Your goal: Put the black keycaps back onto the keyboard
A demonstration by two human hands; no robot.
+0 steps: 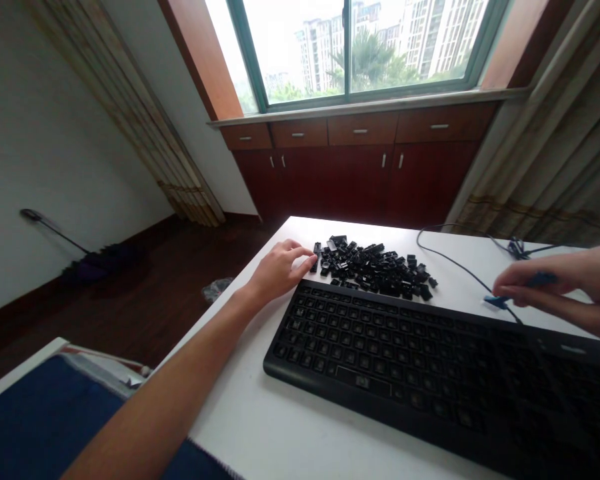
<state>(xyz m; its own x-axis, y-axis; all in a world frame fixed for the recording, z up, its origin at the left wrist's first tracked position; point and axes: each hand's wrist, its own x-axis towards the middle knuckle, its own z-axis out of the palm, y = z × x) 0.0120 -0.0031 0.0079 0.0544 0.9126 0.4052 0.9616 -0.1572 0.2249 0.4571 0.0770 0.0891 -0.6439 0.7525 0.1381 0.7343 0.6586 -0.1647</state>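
My left hand [280,267] rests at the left of a pile of loose black keycaps [375,267]. Its fingers are stretched out, and the thumb and index fingertips touch the edge of a long keycap [316,257]. My right hand [555,287], partly cut off by the right edge, is closed round a blue brush [497,302], a small one as far as it shows. The brush's head points down and left, just above the table; most of its handle is hidden by the fingers. Below both hands lies a black keyboard [363,382] with its keycaps off.
The white table [260,413] bears everything. A black cable [447,258] curves behind the keyboard, with a tied bundle [517,249] at the back right. A dark blue cloth [35,420] lies lower left. Red cabinets [340,180] stand beyond; an umbrella [100,260] is on the floor.
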